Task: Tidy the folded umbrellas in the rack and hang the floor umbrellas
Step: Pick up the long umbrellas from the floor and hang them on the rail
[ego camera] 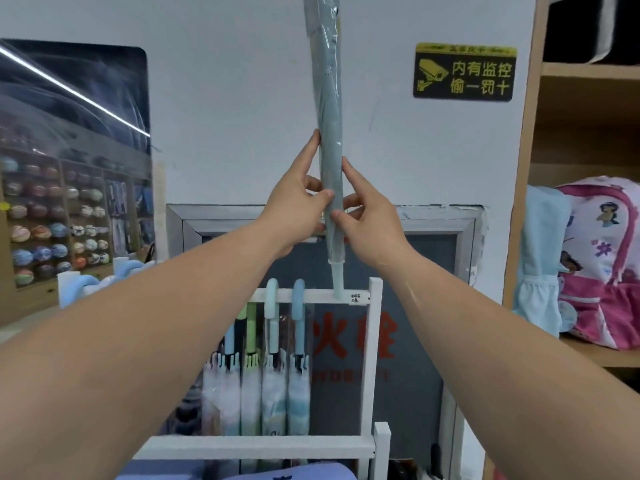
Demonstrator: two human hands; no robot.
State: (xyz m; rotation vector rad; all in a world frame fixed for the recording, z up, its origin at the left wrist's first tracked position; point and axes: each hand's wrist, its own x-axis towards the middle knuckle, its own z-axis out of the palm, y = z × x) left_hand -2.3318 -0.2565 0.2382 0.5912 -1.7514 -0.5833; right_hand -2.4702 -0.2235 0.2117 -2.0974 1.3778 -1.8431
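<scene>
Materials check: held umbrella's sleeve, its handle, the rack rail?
Sleeve on the held umbrella: clear plastic film, glossy, with glints and crinkles. Handle: pale, smooth, matte, probably plastic, maybe rubber-coated. Rack rail: white-painted, square-edged, likely wood; cannot confirm.

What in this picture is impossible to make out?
All in the head view:
Tip of the grey umbrella: cut off by the top edge.
Its handle end: hidden at the rack's top rail.
Bottoms of the hanging umbrellas: hidden behind the lower rail.
Rack's left side: covered by the left arm.
Print on the label: too small to read.
</scene>
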